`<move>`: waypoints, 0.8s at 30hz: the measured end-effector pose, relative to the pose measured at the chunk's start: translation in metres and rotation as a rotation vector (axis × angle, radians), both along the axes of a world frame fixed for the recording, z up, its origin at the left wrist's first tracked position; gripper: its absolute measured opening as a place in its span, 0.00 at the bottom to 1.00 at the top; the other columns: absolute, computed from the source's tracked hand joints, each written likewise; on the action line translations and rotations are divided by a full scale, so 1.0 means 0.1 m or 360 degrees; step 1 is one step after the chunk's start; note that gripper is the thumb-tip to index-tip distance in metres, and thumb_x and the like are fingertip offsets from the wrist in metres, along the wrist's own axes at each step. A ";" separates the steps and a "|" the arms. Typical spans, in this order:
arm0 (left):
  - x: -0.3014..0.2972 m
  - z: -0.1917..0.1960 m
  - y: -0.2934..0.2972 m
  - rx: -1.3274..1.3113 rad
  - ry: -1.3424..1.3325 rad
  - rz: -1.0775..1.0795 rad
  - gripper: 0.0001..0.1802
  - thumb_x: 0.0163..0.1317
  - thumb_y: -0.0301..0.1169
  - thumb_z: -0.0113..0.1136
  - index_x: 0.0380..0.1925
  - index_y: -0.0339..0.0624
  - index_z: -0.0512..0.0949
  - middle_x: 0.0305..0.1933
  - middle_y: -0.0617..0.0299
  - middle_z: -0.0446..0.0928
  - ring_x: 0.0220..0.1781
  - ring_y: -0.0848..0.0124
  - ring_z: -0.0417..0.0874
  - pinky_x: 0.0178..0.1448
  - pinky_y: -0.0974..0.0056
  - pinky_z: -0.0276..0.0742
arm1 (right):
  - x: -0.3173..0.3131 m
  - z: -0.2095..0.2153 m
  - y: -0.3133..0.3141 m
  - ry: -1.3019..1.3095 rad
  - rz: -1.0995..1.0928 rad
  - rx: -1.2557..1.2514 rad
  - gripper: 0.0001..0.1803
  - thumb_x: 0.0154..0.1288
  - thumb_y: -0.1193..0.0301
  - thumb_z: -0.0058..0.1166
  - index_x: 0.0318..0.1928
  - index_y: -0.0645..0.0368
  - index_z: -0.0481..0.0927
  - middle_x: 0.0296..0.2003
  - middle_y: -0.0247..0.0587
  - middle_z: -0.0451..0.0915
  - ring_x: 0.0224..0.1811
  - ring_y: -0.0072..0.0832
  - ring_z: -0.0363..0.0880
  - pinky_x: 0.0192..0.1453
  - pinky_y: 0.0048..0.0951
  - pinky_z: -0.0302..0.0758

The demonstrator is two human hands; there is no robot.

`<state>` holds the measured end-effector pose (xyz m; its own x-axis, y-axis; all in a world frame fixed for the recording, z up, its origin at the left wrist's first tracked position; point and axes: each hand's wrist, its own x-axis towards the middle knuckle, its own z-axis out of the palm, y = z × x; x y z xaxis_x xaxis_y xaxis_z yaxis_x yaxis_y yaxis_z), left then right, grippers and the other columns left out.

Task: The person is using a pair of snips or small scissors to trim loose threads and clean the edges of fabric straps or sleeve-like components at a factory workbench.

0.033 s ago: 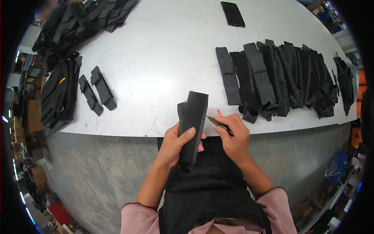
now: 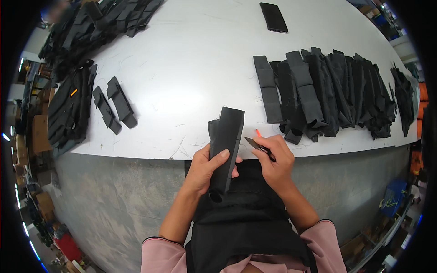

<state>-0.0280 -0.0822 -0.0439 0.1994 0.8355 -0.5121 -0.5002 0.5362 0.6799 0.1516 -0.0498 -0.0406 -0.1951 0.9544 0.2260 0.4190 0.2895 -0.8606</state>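
My left hand [image 2: 205, 169] grips a long black fabric pouch [image 2: 226, 141] held upright over the near edge of the white table [image 2: 191, 77]. My right hand [image 2: 275, 160] holds small snips [image 2: 256, 144] with a dark blade and an orange tip, pointing toward the pouch's right side without clearly touching it. A row of similar black fabric pieces [image 2: 327, 91] lies overlapping to the right of my hands. Two black pieces [image 2: 114, 104] lie apart on the left.
A big heap of black fabric pieces [image 2: 86, 32] fills the far left corner, with another stack [image 2: 70, 109] at the left edge. A dark phone [image 2: 273, 17] lies at the far side. Grey floor shows below, and boxes stand at the left.
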 end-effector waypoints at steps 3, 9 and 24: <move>0.01 0.00 0.02 -0.0005 -0.0020 0.0017 0.16 0.65 0.34 0.55 0.46 0.33 0.70 0.38 0.50 0.80 0.28 0.69 0.82 0.35 0.68 0.80 | 0.04 -0.12 0.05 0.0049 0.0054 -0.0050 0.10 0.52 0.82 0.58 0.37 0.61 0.80 0.27 0.40 0.75 0.21 0.32 0.75 0.53 0.35 0.76; 0.07 0.02 0.04 0.0036 0.0119 -0.0008 0.21 0.64 0.28 0.54 0.55 0.35 0.63 0.40 0.51 0.79 0.30 0.71 0.82 0.36 0.68 0.80 | -0.02 0.06 0.08 -0.0013 0.0172 0.0091 0.12 0.52 0.82 0.57 0.40 0.61 0.79 0.28 0.40 0.74 0.22 0.32 0.77 0.33 0.28 0.78; 0.04 0.06 0.01 0.0129 -0.0335 -0.0309 0.29 0.62 0.29 0.58 0.59 0.36 0.57 0.47 0.44 0.75 0.42 0.59 0.83 0.46 0.60 0.81 | -0.04 -0.07 0.49 0.1006 0.0343 -0.1521 0.08 0.59 0.78 0.55 0.39 0.63 0.74 0.23 0.26 0.69 0.16 0.10 0.57 0.19 0.15 0.52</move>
